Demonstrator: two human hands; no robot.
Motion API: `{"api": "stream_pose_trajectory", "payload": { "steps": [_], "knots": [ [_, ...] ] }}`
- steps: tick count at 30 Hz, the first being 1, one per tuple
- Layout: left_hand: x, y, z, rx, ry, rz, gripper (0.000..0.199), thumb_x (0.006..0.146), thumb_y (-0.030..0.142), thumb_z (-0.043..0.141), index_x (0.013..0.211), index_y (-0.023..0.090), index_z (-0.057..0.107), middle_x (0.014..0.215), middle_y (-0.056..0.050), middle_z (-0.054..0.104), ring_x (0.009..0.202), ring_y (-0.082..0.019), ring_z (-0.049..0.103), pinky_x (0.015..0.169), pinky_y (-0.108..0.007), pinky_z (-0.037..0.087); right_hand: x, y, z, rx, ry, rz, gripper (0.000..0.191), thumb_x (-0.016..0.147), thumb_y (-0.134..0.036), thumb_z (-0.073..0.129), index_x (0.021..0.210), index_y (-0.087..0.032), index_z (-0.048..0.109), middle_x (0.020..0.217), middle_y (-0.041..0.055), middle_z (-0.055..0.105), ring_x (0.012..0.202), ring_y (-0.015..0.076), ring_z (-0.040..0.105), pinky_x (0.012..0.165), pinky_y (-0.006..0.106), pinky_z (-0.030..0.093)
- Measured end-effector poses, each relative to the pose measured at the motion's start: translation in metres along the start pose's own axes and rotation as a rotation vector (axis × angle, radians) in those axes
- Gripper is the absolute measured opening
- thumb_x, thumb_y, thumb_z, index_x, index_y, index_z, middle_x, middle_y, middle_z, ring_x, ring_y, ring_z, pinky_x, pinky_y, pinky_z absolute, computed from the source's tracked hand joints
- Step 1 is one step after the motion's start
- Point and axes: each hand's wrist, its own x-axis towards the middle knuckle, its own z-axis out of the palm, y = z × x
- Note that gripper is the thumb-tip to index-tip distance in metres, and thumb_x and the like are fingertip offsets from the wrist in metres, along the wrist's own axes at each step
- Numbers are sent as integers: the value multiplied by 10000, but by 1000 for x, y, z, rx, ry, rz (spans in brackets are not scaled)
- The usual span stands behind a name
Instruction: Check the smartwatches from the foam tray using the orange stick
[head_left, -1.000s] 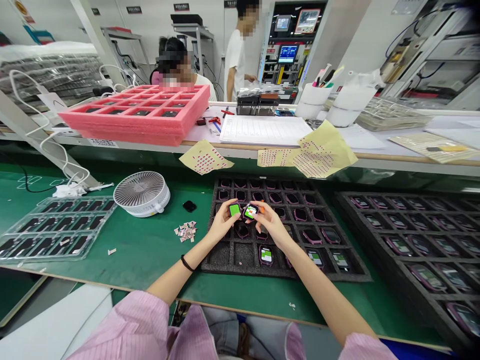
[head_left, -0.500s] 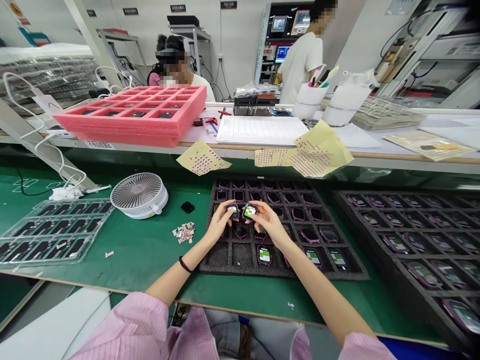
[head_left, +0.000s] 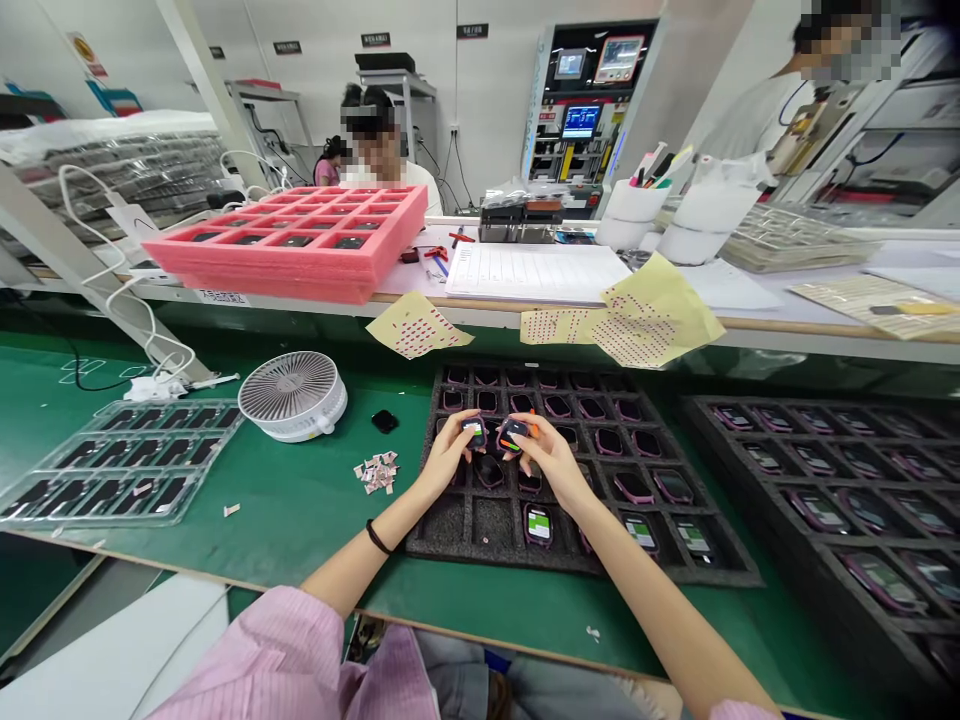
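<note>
My left hand (head_left: 450, 452) and my right hand (head_left: 551, 458) meet above a black foam tray (head_left: 442, 521). The left grips a small smartwatch (head_left: 474, 431) by its edges, with a green display showing. The right holds a second smartwatch (head_left: 513, 435), tilted, and a small orange item (head_left: 534, 428) shows at its fingertips. The hands are close but apart. Pink-rimmed watches (head_left: 538, 524) sit in the foam cells around and below them, some with lit green screens.
A second black tray of watches (head_left: 817, 510) lies to the right. On the left are a white fan (head_left: 292, 395), a clear plastic tray (head_left: 127, 465) and paper scraps (head_left: 375, 473). Sticker sheets (head_left: 652, 315) overhang the bench edge. A co-worker (head_left: 379, 150) sits behind a pink foam tray (head_left: 285, 270).
The watch in my left hand has tilted since a second ago, showing less of its green screen. The whole view has shifted as my head moved, and the standing co-worker is further right.
</note>
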Motion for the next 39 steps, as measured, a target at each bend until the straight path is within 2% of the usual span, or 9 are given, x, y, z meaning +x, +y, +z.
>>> {"api": "stream_pose_trajectory", "payload": {
  "steps": [7, 18, 20, 23, 26, 33, 39],
  "knots": [
    [0, 0, 0, 6, -1, 2, 415, 834, 439, 557, 1165, 188, 552, 924, -37, 611, 688, -127, 612, 512, -204, 444, -2, -3, 0, 9, 19, -2, 327, 755, -405, 673, 1007, -209, 604, 794, 16, 621, 561, 151, 649, 362, 187, 370],
    [0, -3, 1, -27, 2, 8, 448, 800, 436, 618, 1165, 190, 529, 896, -30, 589, 681, -114, 578, 501, -195, 419, -2, -4, 2, 9, 12, 8, 337, 742, -411, 691, 1002, -216, 605, 793, 23, 624, 553, 151, 631, 362, 199, 368],
    [-1, -4, 2, -29, -9, 37, 492, 766, 400, 673, 1178, 189, 507, 949, -43, 592, 778, -132, 591, 591, -209, 465, -2, -3, 2, 6, 11, 12, 338, 749, -410, 686, 1013, -216, 604, 787, 24, 625, 562, 152, 633, 365, 198, 371],
    [-3, -5, 3, -20, -38, 84, 565, 734, 346, 722, 1216, 194, 469, 1092, -70, 575, 989, -174, 579, 823, -280, 489, -3, -3, 2, 3, 9, 15, 342, 753, -409, 683, 1022, -213, 606, 785, 26, 626, 563, 149, 630, 371, 197, 375],
    [-4, -7, 3, -9, -55, 88, 583, 744, 344, 716, 1239, 196, 445, 1157, -84, 547, 1050, -189, 561, 902, -325, 473, -3, -3, 2, 3, 6, 14, 345, 750, -410, 687, 1022, -213, 606, 768, 23, 625, 561, 147, 627, 373, 194, 375],
    [-3, -11, 2, 1, -49, 98, 595, 742, 340, 720, 1243, 192, 435, 1131, -81, 547, 1019, -183, 569, 875, -315, 481, -3, -3, 3, -10, 9, 10, 342, 753, -403, 685, 1026, -212, 607, 787, 33, 631, 568, 156, 629, 364, 201, 376],
    [-3, -9, 2, 26, -39, 81, 615, 726, 324, 732, 1247, 194, 430, 1122, -83, 548, 995, -186, 572, 782, -283, 493, -2, -1, 1, -6, 1, 6, 344, 757, -404, 683, 1030, -213, 602, 774, 30, 630, 569, 157, 633, 360, 198, 377]
  ]
}}
